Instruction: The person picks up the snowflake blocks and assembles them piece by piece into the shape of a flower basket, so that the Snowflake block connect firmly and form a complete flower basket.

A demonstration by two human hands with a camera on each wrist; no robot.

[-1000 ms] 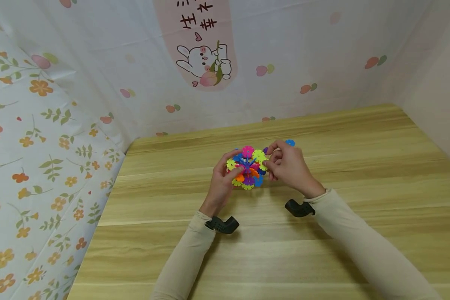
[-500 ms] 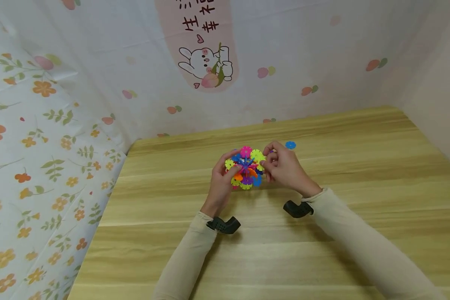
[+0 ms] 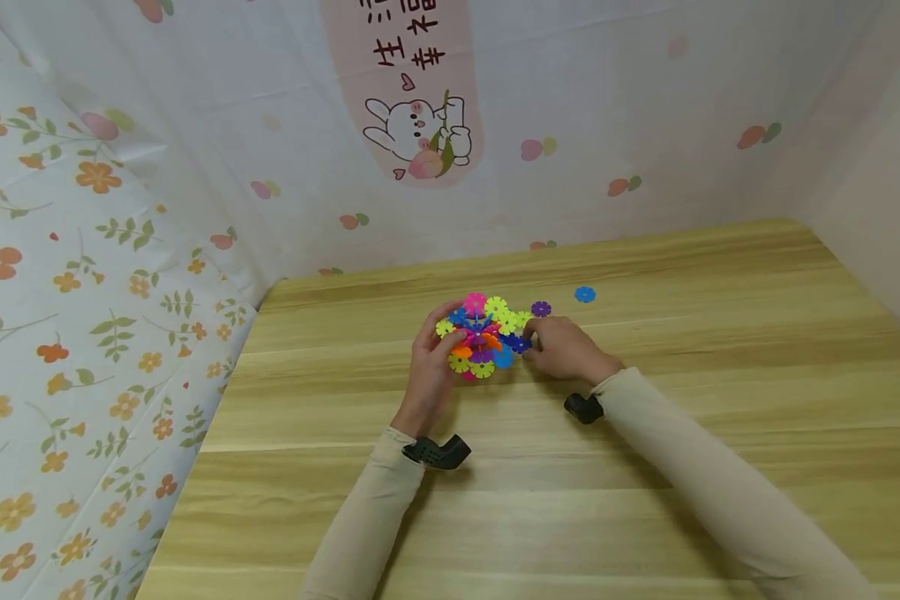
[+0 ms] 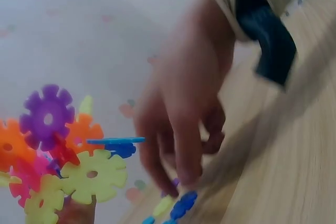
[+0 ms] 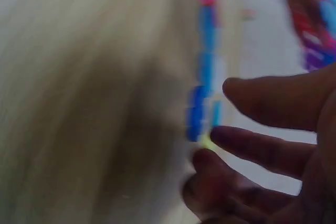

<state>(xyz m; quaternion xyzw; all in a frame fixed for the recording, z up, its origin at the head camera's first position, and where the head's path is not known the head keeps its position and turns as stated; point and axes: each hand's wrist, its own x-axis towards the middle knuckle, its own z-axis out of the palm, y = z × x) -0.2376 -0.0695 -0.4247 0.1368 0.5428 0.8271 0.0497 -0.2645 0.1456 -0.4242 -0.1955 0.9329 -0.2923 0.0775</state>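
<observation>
My left hand (image 3: 429, 367) grips a ball-like cluster (image 3: 480, 335) of notched, flower-shaped plastic discs in pink, yellow, orange, purple and blue, its thumb across the near side. Just right of it, my right hand (image 3: 566, 350) reaches down with fingertips close to a dark blue disc (image 3: 521, 343) on the table. In the right wrist view, blurred, the thumb (image 5: 273, 98) stands apart from the fingers, with nothing between them, and the dark blue disc (image 5: 196, 114) lies just beyond. The left wrist view shows the right hand (image 4: 184, 93) pointing down beside the cluster (image 4: 92, 174).
Beyond the right hand lie a loose purple disc (image 3: 541, 309), a blue disc (image 3: 585, 294) and a yellow disc (image 3: 523, 317). The wooden table (image 3: 645, 467) meets a printed cloth (image 3: 307, 167) at its back. Each wrist wears a black camera mount (image 3: 438, 452).
My right hand has let go of the yellow disc at the cluster's right side and moved down to the loose discs. The left hand has shifted slightly left with the cluster.
</observation>
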